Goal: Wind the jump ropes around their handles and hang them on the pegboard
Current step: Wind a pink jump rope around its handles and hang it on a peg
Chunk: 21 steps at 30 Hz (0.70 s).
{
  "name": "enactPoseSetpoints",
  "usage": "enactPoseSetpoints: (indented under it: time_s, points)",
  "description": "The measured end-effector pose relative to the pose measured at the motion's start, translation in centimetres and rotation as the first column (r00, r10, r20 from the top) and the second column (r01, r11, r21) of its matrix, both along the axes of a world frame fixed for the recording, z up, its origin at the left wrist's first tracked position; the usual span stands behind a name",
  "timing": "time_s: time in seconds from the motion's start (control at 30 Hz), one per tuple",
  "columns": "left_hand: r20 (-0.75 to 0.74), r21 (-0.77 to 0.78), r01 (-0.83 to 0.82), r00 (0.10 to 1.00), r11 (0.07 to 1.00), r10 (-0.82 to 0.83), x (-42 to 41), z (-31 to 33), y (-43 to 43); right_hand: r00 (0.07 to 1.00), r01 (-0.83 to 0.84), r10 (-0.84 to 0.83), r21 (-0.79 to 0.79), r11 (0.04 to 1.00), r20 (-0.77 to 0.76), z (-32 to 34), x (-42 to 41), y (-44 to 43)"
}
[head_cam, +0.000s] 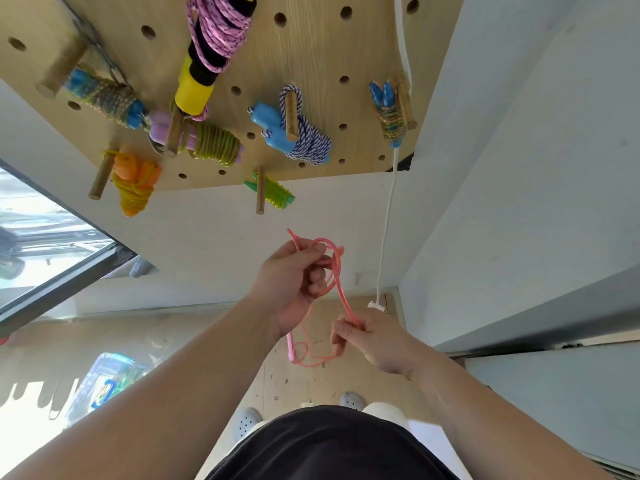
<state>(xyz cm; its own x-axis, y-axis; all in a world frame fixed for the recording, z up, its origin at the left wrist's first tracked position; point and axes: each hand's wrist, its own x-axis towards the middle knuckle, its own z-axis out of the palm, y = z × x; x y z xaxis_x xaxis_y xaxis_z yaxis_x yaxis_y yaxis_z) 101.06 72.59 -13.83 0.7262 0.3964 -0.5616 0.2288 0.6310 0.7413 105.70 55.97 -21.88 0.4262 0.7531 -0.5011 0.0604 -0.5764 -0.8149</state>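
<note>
A wooden pegboard (311, 50) fills the upper part of the view, its lower edge ending above a bare white wall. Along it, from the left, wound jump ropes hang on wooden pegs: a blue-handled rope (107, 98), an orange one (135, 185), a purple-handled one with green cord (207, 143), a large yellow-and-black handle wrapped in pink cord (211, 46), a small green one (273, 195) at the bottom edge, a blue one with blue-and-white cord (301, 136), and another blue one (389, 112) near the right edge.

Below the board, in open air, the left hand (294, 282) has its fingers curled closed around loops of a pink jump rope (334, 268) (a thin plastic cord). A pink handle (290, 346) dangles under the wrist, clear of the floor. Lower right, the right hand (374, 337) pinches the same cord between thumb and forefinger. A white cable (389, 220) runs down the wall just beside the hands, before the grey corner wall (519, 168).
</note>
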Motion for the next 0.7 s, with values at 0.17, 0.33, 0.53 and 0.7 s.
enactPoseSetpoints:
  time_s: [0.17,0.33,0.53,0.7]
  points:
    - [-0.164,0.399,0.104,0.986,0.911,-0.041,-1.6,-1.5,2.5,0.96,0.245,-0.217,0.161,0.956,-0.176,1.5,1.2,-1.9]
    - [-0.203,0.456,0.193,0.973,0.869,-0.109,-3.2,-2.3,1.9,0.976,0.156,-0.179,0.176,0.972,0.125,5.2,1.3,0.2]
    - [-0.174,0.373,-0.046,0.978,0.927,0.118,-3.3,-2.2,1.4,0.801,0.218,-0.183,0.006,0.976,0.57,5.9,0.6,1.7]
    - [-0.204,0.426,0.042,0.978,0.904,0.05,-3.8,-2.3,1.7,0.716,0.241,-0.136,-0.06,0.969,0.684,6.8,1.1,0.7]
